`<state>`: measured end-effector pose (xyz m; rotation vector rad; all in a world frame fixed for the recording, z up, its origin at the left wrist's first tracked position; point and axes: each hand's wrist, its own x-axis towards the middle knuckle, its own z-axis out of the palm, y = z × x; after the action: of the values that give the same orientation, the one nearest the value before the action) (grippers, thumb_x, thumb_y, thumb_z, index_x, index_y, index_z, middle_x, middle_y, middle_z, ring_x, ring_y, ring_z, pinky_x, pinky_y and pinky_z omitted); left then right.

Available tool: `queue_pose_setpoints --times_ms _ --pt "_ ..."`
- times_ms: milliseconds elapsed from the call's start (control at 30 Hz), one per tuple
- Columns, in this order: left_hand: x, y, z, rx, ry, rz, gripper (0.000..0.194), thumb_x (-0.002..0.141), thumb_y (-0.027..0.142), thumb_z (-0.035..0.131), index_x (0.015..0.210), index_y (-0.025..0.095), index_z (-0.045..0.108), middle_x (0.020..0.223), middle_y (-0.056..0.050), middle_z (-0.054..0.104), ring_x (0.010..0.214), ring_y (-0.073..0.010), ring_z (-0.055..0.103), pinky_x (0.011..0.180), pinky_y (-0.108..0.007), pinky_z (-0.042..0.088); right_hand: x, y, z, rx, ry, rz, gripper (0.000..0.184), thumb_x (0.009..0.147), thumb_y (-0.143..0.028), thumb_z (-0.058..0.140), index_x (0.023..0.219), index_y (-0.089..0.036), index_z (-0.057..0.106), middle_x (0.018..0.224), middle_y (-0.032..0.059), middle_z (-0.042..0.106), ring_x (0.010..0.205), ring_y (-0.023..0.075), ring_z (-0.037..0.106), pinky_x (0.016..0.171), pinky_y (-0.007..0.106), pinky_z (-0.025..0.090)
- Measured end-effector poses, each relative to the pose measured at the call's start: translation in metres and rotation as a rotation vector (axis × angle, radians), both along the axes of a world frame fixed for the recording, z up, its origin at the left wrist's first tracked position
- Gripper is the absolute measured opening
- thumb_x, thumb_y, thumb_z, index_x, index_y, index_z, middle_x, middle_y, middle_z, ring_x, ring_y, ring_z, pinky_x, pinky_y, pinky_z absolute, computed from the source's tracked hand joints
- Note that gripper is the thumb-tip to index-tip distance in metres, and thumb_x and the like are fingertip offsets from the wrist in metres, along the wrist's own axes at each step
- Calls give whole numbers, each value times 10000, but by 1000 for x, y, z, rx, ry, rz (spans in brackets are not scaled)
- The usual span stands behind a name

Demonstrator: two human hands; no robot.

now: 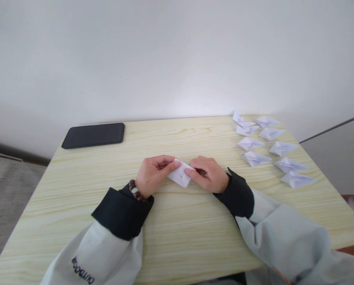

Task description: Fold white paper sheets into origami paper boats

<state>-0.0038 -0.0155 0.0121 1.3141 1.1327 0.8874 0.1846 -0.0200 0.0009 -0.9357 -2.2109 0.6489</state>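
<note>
A small folded piece of white paper (181,177) is held between both hands, just above the middle of the table. My left hand (154,174) pinches its left corner, thumb on top and fingers behind. On the other side, my right hand (209,173) grips the right corner with the thumb pressed on the face of the paper. Creases and folded flaps show on its front. The fingers behind the paper are partly hidden. A beaded bracelet (136,190) circles my left wrist.
Several folded white paper boats (256,158) stand in two rows along the right side of the wooden table (194,233). A black smartphone (93,135) lies at the back left. The white wall (177,59) rises directly behind the table's far edge.
</note>
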Motion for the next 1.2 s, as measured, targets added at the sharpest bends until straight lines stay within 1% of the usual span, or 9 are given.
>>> queue_pose_setpoints --times_ms 133,233,333,533,667,767,867,1000,1200 --pt "1 0 1 -19 -21 -39 259 671 356 703 788 127 672 722 -41 700 615 -132 612 561 -221 481 1 0 0 1 -29 39 299 862 -257 437 581 -189 362 520 -43 380 512 91 341 558 230 284" --pt "1 0 1 20 -50 -58 211 682 322 700 770 132 670 701 -22 680 600 -105 583 552 -197 462 1 0 -1 5 -41 59 306 866 -257 430 582 -191 340 528 -44 376 520 93 336 573 236 281" --pt "1 0 0 59 -30 -47 187 693 311 693 725 129 667 666 -8 656 580 -88 551 538 -184 445 1 0 -1 7 -45 68 309 880 -247 410 586 -191 334 537 -43 380 527 93 339 585 239 282" --pt "2 -2 -3 59 18 -8 229 684 345 698 723 121 671 676 -24 670 588 -106 568 541 -203 459 -1 -1 -1 35 -2 38 301 862 -208 426 571 -189 349 523 -44 371 523 91 339 570 232 283" --pt "2 1 -3 0 -76 6 322 650 367 723 850 121 668 814 -68 713 705 -157 638 642 -251 518 0 -2 2 17 44 -45 305 870 -224 415 573 -191 355 529 -40 363 515 91 343 541 233 277" --pt "1 2 0 -66 -101 -58 426 642 395 723 965 126 654 926 -87 711 778 -191 661 696 -291 543 2 -2 3 -13 86 -139 314 880 -234 401 574 -192 345 529 -41 347 497 86 337 513 234 265" --pt "0 1 3 -102 -16 -126 391 646 420 713 903 126 683 845 -69 723 700 -186 667 646 -281 555 2 -2 3 -8 95 -176 317 879 -234 403 573 -193 334 522 -45 330 487 84 320 501 237 257" --pt "-1 -1 3 -81 38 -105 327 673 427 693 808 130 702 695 -43 716 605 -164 656 599 -262 555 2 -2 2 8 90 -163 315 880 -223 404 575 -194 326 524 -46 322 489 83 314 504 238 253" --pt "1 -1 4 -81 18 -75 322 669 423 697 783 122 687 700 -45 716 605 -164 657 615 -273 558 1 -2 3 -14 100 -165 316 889 -230 399 585 -196 324 527 -49 317 482 81 309 503 230 257"
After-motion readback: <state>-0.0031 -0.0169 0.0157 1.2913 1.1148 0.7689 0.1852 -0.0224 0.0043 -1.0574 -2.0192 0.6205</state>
